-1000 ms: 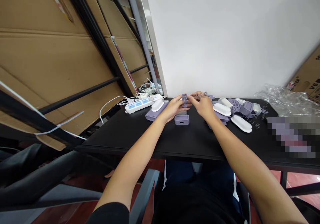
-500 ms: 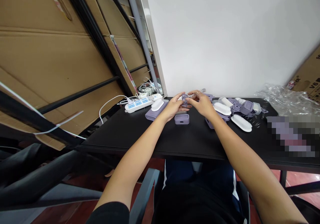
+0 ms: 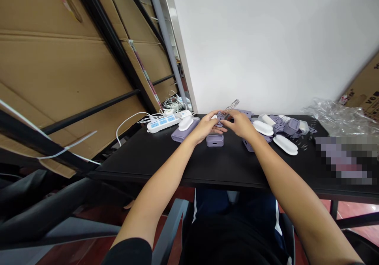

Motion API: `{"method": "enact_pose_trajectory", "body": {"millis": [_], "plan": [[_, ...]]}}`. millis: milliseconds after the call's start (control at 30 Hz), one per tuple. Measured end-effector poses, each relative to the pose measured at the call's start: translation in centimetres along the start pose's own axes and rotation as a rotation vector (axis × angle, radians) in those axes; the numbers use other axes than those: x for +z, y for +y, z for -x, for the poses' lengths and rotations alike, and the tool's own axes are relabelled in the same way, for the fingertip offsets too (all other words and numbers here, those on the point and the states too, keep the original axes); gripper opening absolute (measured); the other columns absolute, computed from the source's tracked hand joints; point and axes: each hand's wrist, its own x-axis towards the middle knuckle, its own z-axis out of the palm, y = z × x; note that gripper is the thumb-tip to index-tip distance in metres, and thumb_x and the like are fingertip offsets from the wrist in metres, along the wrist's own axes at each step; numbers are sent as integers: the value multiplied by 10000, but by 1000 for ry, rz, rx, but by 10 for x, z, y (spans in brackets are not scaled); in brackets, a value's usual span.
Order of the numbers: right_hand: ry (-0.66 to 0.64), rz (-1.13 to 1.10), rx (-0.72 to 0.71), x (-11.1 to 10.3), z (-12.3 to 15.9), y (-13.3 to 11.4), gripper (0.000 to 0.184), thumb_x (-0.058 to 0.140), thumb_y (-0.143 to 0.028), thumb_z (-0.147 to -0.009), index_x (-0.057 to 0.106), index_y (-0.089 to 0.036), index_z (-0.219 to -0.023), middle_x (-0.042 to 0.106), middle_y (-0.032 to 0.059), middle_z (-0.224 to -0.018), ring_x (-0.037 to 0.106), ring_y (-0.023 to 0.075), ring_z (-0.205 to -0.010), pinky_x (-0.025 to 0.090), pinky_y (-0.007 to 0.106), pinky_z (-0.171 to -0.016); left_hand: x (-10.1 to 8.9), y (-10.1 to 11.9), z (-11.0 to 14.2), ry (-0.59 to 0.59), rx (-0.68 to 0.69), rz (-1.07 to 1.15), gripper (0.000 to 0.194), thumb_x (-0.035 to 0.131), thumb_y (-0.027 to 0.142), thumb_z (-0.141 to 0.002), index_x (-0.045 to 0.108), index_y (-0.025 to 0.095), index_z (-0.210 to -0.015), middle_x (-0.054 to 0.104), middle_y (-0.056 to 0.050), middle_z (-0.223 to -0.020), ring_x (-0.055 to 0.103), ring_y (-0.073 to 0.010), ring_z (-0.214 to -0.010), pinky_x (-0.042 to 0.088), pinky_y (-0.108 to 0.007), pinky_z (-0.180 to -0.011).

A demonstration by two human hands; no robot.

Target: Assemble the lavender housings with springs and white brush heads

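The left grip (image 3: 206, 126) is pinching a small purple plastic part (image 3: 219, 119) over the black surface (image 3: 177, 162), and the right grip (image 3: 240, 124) is pinching the low end of a thin metal spring (image 3: 233, 105) there. The spring's top is leaning right with nothing holding it, so a slipping fingertip could make it bend or pop away.

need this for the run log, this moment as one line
left hand: holds small purple plastic part | right hand: at metal coil spring | purple hollow rectangular piece: on black table
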Motion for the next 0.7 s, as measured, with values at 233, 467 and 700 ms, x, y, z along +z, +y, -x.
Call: {"method": "enact_pose_trajectory", "body": {"millis": [233,467,700], "plan": [[-19,13,-49,-2,-1,2,308,672,-274,-941,707,-237,-1244,767,83,-1190,708,279,-1026,524,419,-933,1,-3,0,-8,44,-23,515,605,229,-955,511,172,-1458,780,-83,-868,802,-226,-718,613,-257,-625],[-31,-107,-91,-2,2,2,306,643,-236,-929,645,-263,-1234,741,55,-1215,692,251,-1064,518,391,-931,0,-7,-3,0,108,8,565,633,253,-966,488,179,-1507,788,-65,-877,798,-209,-742,629,-275,-688],[-52,-168,-47,0,2,6,267,634,-227,-914,651,-259,-1179,760,34,-1123,700,235,-969,508,364,-875,-6,-5,-2,-81,26,130,626,547,195,-989,420,190,-1602,798,-115,-1038,790,-205,-845,643,-373,-850]]}}
